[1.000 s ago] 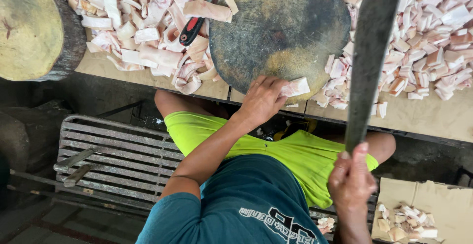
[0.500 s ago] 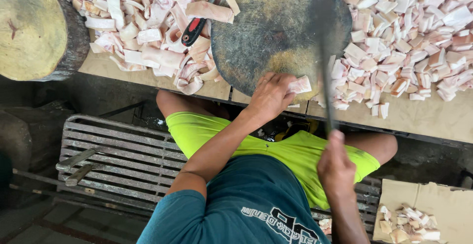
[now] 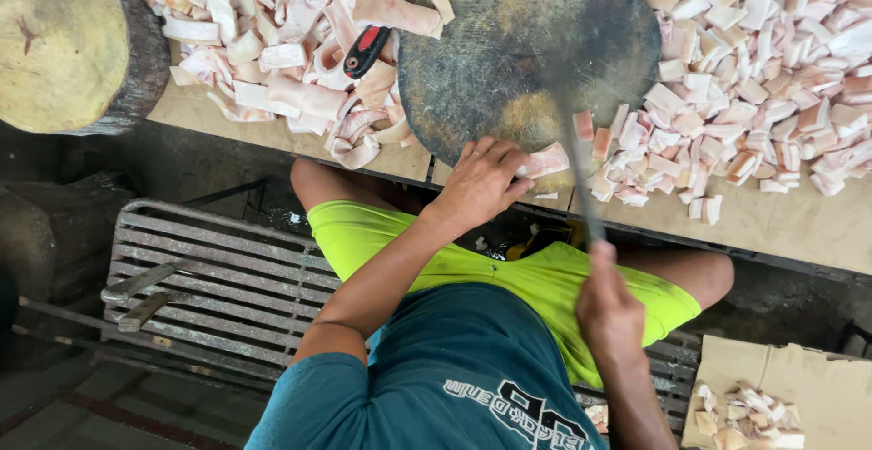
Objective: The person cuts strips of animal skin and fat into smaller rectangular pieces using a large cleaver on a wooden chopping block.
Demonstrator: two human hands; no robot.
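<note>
My left hand (image 3: 481, 182) presses a pale pink strip of meat (image 3: 547, 160) flat on the near edge of a round dark chopping block (image 3: 527, 46). My right hand (image 3: 610, 309) grips the handle of a long cleaver (image 3: 578, 173), seen edge-on, its blade down on the block just right of the strip. Cut pink and white pieces (image 3: 754, 78) lie heaped to the right of the block. Larger uncut strips (image 3: 300, 59) are piled to its left.
A red-handled knife (image 3: 368, 49) lies among the strips left of the block. A thick wooden stump (image 3: 64, 41) stands at the far left. I sit on a metal slatted bench (image 3: 218, 277). Cardboard with some cut pieces (image 3: 772, 395) lies at the lower right.
The cleaver was raised flat-side up a second ago; it has swung down edge-on onto the block beside the strip. My left hand stayed on the meat.
</note>
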